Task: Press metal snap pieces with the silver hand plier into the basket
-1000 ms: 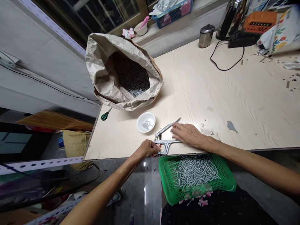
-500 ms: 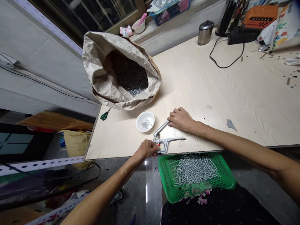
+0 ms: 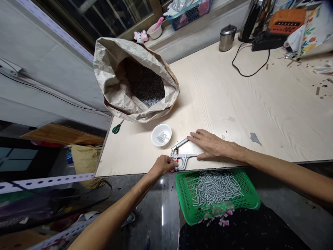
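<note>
Silver snap-fastener pliers (image 3: 185, 158) lie at the table's front edge, with a spring and a red part at the jaw. My right hand (image 3: 212, 144) grips their handles, fingers on the upper one and thumb against the lower one. At the jaw end, my left hand (image 3: 163, 164) has its fingertips pinched together; whatever is between them is too small and hidden to name. Just behind the pliers stands a white bowl (image 3: 154, 133) with small metal spring-like pieces (image 3: 161, 138). Below the table edge, a green basket (image 3: 187, 208) on the lap holds many similar pieces (image 3: 218, 189).
A large open woven sack (image 3: 109, 83) of dark metal pieces stands at the back left. Green-handled scissors (image 3: 116, 128) lie by the left edge. Farther back are a lidded metal canister (image 3: 227, 38), a black cable (image 3: 251, 75) and an orange box (image 3: 287, 22).
My right hand has moved down and closed from the upper handle onto both handles. The handles are nearer together. My left hand stays at the jaw.
</note>
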`<state>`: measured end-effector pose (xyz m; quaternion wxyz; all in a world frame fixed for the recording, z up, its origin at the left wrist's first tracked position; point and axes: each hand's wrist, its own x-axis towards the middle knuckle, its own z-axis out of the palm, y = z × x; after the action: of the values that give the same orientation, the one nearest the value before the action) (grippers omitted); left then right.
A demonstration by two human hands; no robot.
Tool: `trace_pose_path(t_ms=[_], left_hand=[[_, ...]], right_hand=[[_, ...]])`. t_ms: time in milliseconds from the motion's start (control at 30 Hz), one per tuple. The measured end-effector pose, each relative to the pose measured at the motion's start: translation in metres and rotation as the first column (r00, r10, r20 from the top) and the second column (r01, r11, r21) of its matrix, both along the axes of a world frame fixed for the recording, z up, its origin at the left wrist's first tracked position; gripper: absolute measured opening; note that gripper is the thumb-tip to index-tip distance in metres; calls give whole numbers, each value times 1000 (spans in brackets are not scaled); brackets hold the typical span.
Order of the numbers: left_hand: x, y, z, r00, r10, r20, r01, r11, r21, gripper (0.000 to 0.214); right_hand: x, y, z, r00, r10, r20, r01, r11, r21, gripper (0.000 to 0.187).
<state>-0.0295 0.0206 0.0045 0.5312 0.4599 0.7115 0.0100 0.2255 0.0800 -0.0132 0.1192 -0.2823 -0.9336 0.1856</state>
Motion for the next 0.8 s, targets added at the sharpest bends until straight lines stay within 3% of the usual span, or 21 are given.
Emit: trace_pose_path(t_ms=[133,200,233,300,400,500,667,800], left_hand=[[2,-6,5,999,-25,-30,24,1000,-12,31],[10,-12,11,983,-83,-166,106,985,135,29],[16,-16,13,958,-116,-263,186,948,258,25],[31,-18,15,885,-185,-428,397,780,483,15],[51,-7,10,776,-369,-512,630,503,592,45],[57,16,2,667,-543,-510,734,364,573,62],[55,32,1,556,-614,-559,821,305,482,55],[61,25,-1,606,-547,-577,793,357,494,29]], right_hand=[[5,-14,9,994,-29,-102,23,998,-64,63],[6,-20,8,989,-51,-140,42,997,-65,62],[6,-22,6,987,-59,-148,50,997,-62,61],[4,-25,4,987,-69,-145,63,997,-51,62],[1,-25,2,987,-112,-113,109,993,-35,65],[2,-26,4,983,-178,-53,176,984,-42,67],[4,-29,4,972,-234,21,234,972,26,44],[-3,-26,-7,977,-213,33,209,974,82,3]])
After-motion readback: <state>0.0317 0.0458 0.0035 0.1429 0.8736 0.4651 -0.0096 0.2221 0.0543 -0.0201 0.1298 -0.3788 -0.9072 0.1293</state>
